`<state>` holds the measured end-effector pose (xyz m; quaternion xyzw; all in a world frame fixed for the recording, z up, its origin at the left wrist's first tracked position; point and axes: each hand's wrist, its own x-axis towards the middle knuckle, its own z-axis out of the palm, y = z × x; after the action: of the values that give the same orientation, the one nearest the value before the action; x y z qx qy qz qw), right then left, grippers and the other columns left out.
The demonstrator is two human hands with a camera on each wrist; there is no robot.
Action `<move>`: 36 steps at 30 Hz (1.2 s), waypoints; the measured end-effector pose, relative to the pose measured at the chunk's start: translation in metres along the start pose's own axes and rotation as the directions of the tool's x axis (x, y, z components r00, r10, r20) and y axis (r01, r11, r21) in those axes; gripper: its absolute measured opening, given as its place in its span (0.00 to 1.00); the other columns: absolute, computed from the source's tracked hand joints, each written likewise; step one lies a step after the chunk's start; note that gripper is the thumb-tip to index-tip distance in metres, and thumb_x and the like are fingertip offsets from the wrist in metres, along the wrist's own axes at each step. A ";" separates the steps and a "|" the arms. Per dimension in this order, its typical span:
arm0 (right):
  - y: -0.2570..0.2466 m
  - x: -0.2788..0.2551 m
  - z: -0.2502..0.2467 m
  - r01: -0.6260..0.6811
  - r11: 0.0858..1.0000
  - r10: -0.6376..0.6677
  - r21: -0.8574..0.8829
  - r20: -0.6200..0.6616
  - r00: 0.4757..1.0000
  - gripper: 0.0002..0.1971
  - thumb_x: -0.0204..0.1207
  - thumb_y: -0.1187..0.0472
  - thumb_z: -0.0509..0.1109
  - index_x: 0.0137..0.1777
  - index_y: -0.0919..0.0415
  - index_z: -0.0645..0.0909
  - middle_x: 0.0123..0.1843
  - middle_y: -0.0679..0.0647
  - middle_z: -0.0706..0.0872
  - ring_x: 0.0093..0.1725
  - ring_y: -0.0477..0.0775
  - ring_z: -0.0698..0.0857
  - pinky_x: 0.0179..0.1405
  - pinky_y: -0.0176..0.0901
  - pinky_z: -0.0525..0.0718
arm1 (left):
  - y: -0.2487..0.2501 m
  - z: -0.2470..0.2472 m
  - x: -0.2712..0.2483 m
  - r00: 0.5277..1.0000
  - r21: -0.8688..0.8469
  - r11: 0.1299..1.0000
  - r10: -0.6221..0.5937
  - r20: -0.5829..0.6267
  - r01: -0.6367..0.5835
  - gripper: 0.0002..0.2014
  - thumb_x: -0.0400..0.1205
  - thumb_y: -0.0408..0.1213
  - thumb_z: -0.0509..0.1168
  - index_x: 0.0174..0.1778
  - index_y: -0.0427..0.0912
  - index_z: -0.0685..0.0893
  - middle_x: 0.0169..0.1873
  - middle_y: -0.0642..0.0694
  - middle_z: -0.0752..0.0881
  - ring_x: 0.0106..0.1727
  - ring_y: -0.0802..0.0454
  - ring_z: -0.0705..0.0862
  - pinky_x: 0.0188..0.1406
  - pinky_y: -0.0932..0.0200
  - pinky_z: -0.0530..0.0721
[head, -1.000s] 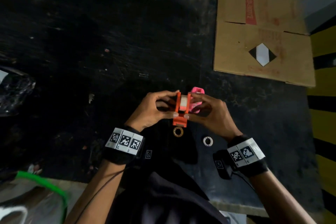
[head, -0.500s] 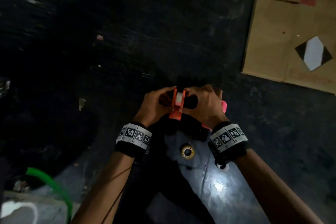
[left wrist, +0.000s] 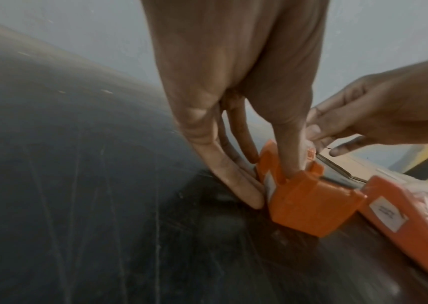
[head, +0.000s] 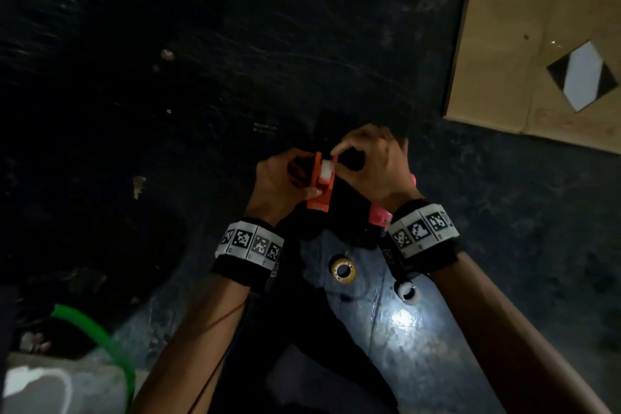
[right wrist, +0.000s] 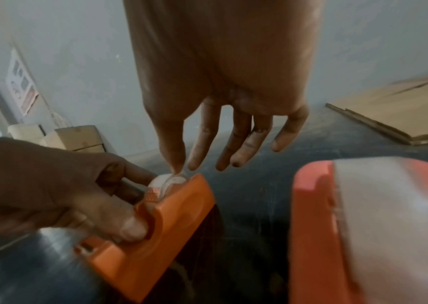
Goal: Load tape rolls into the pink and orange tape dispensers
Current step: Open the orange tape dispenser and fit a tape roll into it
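Note:
My left hand (head: 302,180) grips the orange tape dispenser (head: 319,188) by its sides, thumb on the near face, and holds it just above the dark floor. A white tape roll (head: 326,173) sits in its cradle. My right hand (head: 336,156) pinches the tape at the top of that roll with thumb and index finger; its other fingers hang straight in the right wrist view. There the pinch of the right hand (right wrist: 180,171) meets the roll (right wrist: 166,182) in the orange dispenser (right wrist: 155,226). The pink dispenser (head: 379,217) lies under my right wrist, mostly hidden.
A yellowish tape roll (head: 342,270) and a white tape roll (head: 406,292) lie on the floor close to me. Flattened cardboard (head: 537,44) covers the far right. A green hoop (head: 100,343) sits at the lower left. My legs fill the bottom centre.
My right hand's thumb and index finger have moved up onto the top of the white roll. The left hand keeps its hold on the orange dispenser. The pink dispenser now lies under my right wrist.

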<state>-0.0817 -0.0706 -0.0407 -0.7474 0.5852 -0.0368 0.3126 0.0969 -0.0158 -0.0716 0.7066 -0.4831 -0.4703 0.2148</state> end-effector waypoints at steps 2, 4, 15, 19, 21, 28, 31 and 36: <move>-0.001 0.002 0.000 0.006 1.000 -0.006 0.016 0.010 1.000 0.06 0.71 0.52 0.77 0.47 0.41 0.90 0.59 0.45 0.87 0.65 0.55 0.82 0.68 0.60 0.71 | 0.000 0.001 0.000 1.000 0.006 1.000 -0.028 -0.003 0.028 0.29 0.61 0.33 0.85 0.59 0.45 0.89 0.41 0.44 0.93 0.42 0.51 0.91 0.49 0.60 0.89; -0.002 0.004 0.000 0.013 1.000 -0.014 0.027 0.012 1.000 0.05 0.72 0.53 0.76 0.46 0.42 0.90 0.59 0.45 0.87 0.65 0.55 0.82 0.70 0.64 0.72 | -0.001 0.001 0.001 0.998 0.007 0.998 -0.059 -0.008 0.059 0.26 0.61 0.34 0.86 0.55 0.46 0.90 0.39 0.46 0.93 0.40 0.54 0.91 0.45 0.65 0.89; -0.017 -0.037 0.007 0.087 0.995 -0.085 0.042 -0.048 0.995 0.06 0.67 0.51 0.73 0.42 0.47 0.89 0.58 0.50 0.83 0.63 0.57 0.80 0.62 0.56 0.72 | -0.006 0.006 -0.005 0.996 -0.106 0.992 -0.071 -0.055 0.065 0.18 0.61 0.30 0.86 0.44 0.36 0.91 0.34 0.47 0.91 0.27 0.70 0.85 0.34 0.74 0.85; -0.020 -0.057 0.022 0.047 0.997 -0.044 0.055 -0.045 0.998 0.14 0.65 0.45 0.67 0.43 0.48 0.90 0.58 0.53 0.82 0.61 0.60 0.80 0.61 0.59 0.75 | -0.006 0.007 -0.004 0.996 -0.086 0.994 -0.066 -0.066 0.060 0.15 0.61 0.31 0.86 0.40 0.38 0.91 0.31 0.48 0.91 0.25 0.69 0.84 0.31 0.77 0.82; -0.019 -0.064 0.028 0.040 0.998 -0.037 0.055 -0.049 0.998 0.11 0.65 0.49 0.71 0.43 0.50 0.91 0.58 0.55 0.82 0.60 0.62 0.80 0.61 0.57 0.74 | -0.006 0.007 -0.005 0.996 -0.106 0.993 -0.065 -0.061 0.059 0.13 0.61 0.30 0.85 0.39 0.36 0.91 0.31 0.46 0.90 0.25 0.68 0.84 0.31 0.74 0.84; -0.016 -0.073 0.048 0.042 0.999 -0.041 0.006 -0.065 0.997 0.08 0.64 0.56 0.78 0.44 0.52 0.91 0.58 0.58 0.83 0.58 0.64 0.80 0.61 0.60 0.78 | -0.005 0.003 -0.006 0.994 -0.109 0.989 -0.106 -0.031 0.102 0.16 0.59 0.31 0.85 0.41 0.36 0.91 0.31 0.48 0.90 0.31 0.61 0.87 0.32 0.70 0.87; -0.016 -0.076 0.050 0.073 0.996 -0.078 -0.047 -0.109 0.991 0.08 0.66 0.54 0.78 0.45 0.49 0.92 0.60 0.56 0.83 0.60 0.61 0.78 0.63 0.58 0.74 | -0.004 0.002 -0.006 0.993 -0.101 0.988 -0.118 -0.029 0.114 0.16 0.60 0.31 0.86 0.41 0.34 0.91 0.32 0.46 0.90 0.30 0.62 0.86 0.30 0.74 0.85; -0.024 -0.089 0.050 0.089 0.977 -0.118 -0.194 -0.145 0.982 0.07 0.65 0.57 0.79 0.43 0.47 0.93 0.61 0.56 0.84 0.59 0.64 0.80 0.63 0.59 0.69 | -0.002 -0.002 -0.009 0.992 -0.099 0.987 -0.127 0.003 0.127 0.16 0.62 0.34 0.85 0.43 0.37 0.91 0.31 0.55 0.88 0.31 0.66 0.84 0.30 0.81 0.79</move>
<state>-0.0684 0.0336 -0.0404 -0.7977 0.5689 -0.0563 0.1921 0.0984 -0.0075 -0.0680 0.7252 -0.4127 -0.5052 0.2202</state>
